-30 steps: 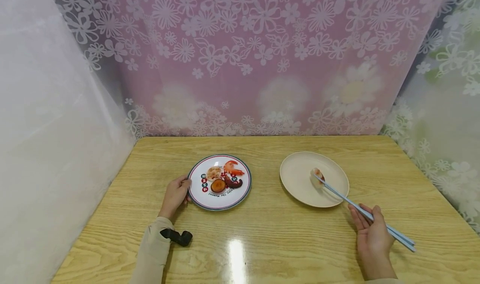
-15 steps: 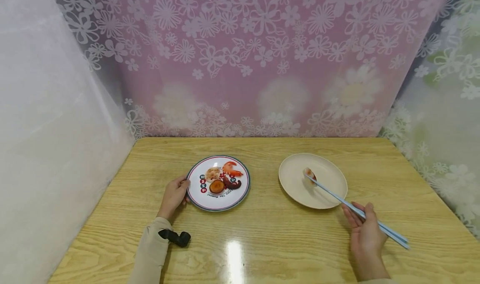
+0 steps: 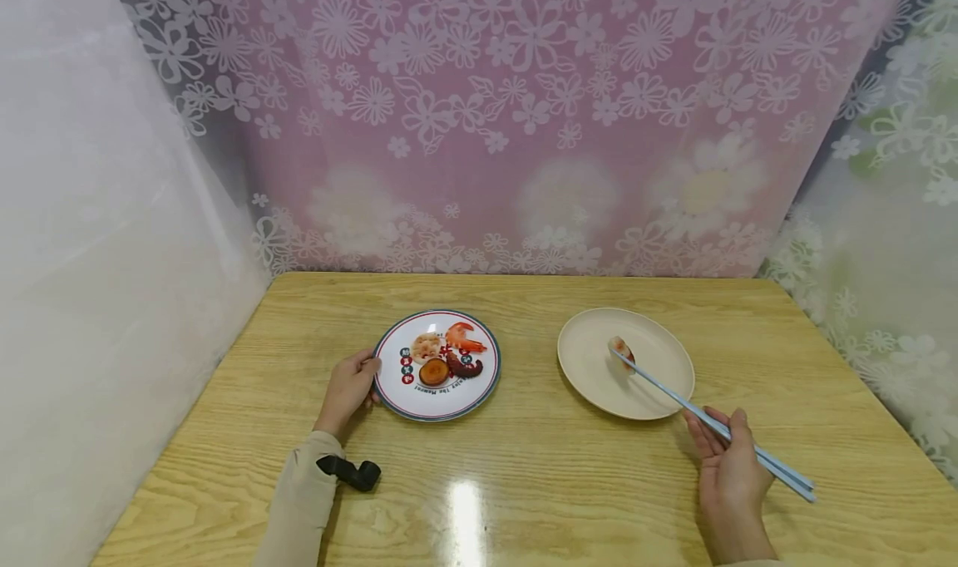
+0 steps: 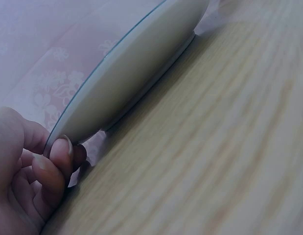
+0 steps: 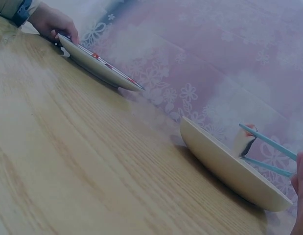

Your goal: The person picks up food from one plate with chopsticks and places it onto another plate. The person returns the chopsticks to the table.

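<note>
My left hand [image 3: 348, 391] pinches the left rim of a white printed plate [image 3: 400, 394] between thumb and fingers; the left wrist view shows its underside [image 4: 127, 81]. On this plate lie an orange shrimp [image 3: 466, 337], a dark curled piece [image 3: 466, 367], a round brown slice [image 3: 434, 372] and a pale lumpy piece [image 3: 427, 348]. My right hand [image 3: 729, 463] holds light-blue chopsticks [image 3: 662, 391]. Their tips grip a small white-and-brown food piece [image 5: 244, 142] over the beige plate [image 3: 587, 376]. Whether its lower end touches that plate is hidden by the rim.
Both plates stand on a wood-grain table [image 3: 524, 467], with a gap between them. A flowered pink curtain [image 3: 486, 176] hangs behind the table's far edge. On my left sleeve sits a black strap device [image 3: 359, 474].
Over the last second my right hand has shifted slightly left, carrying the chopsticks and food piece further toward the beige plate's middle. My left hand stays on the printed plate's rim.
</note>
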The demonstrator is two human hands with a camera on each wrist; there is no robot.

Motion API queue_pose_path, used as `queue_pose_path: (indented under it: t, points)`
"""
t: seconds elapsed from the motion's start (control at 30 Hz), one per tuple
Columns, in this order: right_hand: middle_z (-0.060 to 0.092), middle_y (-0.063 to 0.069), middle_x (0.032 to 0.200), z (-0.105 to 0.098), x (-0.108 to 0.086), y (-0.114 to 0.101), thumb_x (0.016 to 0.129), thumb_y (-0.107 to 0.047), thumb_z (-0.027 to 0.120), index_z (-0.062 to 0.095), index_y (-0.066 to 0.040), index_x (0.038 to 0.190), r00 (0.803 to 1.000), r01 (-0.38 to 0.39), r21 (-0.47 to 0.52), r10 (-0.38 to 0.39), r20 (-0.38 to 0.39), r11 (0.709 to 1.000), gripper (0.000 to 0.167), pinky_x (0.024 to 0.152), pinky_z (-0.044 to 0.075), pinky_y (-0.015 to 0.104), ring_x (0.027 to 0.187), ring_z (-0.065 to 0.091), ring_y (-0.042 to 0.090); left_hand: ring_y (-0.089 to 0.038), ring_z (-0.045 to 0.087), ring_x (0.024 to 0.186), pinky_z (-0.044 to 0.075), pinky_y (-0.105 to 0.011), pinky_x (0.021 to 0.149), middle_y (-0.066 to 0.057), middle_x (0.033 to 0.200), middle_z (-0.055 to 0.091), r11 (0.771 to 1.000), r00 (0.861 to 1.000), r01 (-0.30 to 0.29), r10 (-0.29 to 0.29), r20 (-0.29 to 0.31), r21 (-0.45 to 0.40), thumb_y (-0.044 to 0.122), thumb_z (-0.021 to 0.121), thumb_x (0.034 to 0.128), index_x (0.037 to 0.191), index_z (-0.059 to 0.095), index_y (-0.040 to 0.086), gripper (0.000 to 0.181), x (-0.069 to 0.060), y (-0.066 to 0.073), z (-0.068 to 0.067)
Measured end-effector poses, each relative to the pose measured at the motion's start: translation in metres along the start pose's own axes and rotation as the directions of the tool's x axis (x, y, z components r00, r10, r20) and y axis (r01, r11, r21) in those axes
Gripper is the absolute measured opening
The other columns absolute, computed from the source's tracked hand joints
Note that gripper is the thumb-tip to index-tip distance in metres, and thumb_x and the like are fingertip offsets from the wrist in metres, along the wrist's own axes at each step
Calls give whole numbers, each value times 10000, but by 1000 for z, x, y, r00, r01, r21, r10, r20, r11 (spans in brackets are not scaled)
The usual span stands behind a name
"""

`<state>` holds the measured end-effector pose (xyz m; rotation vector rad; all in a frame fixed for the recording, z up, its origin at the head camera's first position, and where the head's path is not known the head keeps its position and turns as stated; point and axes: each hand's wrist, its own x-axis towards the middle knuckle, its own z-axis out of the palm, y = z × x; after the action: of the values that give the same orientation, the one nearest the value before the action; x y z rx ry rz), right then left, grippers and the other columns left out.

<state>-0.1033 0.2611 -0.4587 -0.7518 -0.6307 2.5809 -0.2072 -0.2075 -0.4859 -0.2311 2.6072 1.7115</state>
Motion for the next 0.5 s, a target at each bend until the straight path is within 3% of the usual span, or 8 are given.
queue_pose_path:
  t: [0.23,0.5]
  points:
    - [673,231,733,-3,1,4,970,-215,574,682,88,829,1000,6,42,-7,26,999,350,642,575,292,699,715,298,-128,495,467,430,-250,428,-67,667,573,1000,1000,-7,7,1,5,172,457,998,1369,490,-34,425,-1,2,0]
    - [674,229,729,-3,1,7,966,-220,579,681,85,847,999,13,18,-14,36,1000,343,641,574,286,703,716,294,-118,490,451,425,-252,418,-57,647,567,1000,1000,-6,6,7,-10,148,454,1001,1361,488,-59,417,-1,2,-1]
